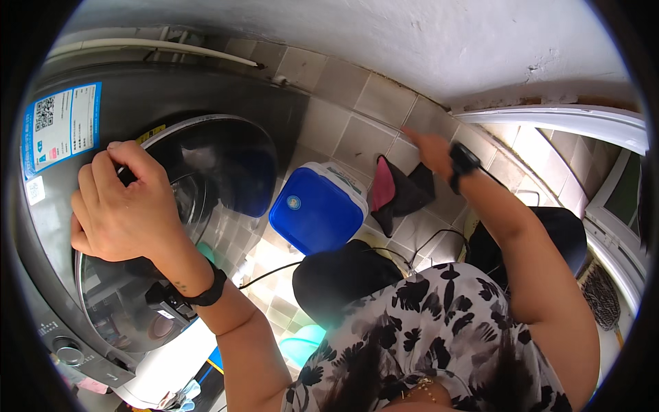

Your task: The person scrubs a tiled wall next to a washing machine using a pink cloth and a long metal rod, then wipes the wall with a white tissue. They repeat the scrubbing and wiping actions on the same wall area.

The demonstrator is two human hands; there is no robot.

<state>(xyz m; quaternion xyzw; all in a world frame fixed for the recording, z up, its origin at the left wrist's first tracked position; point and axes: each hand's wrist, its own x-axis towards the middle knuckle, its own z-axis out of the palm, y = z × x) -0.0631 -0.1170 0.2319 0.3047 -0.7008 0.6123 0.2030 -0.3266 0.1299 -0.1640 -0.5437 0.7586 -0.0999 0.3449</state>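
Observation:
My left hand (123,206) is curled at the rim of the round glossy door (242,154) on a dark grey front-loading washing machine (170,87). Its fingertips are hidden behind the hand and the rim. My right hand (432,152) reaches out over the tiled floor, one finger extended and slightly blurred, with nothing visible in it. Just below it in the picture is a crumpled dark grey cloth (409,190) with a pink side (383,185). Between the machine and the cloth stands a white bucket (355,188) with a blue lid (316,211).
A white pipe (154,45) runs behind the machine. At the right is a white door frame (556,121), with a brush (600,296) farther down. A black cable (270,275) crosses the floor near my knees (345,278). A teal plastic item (304,342) lies beside me.

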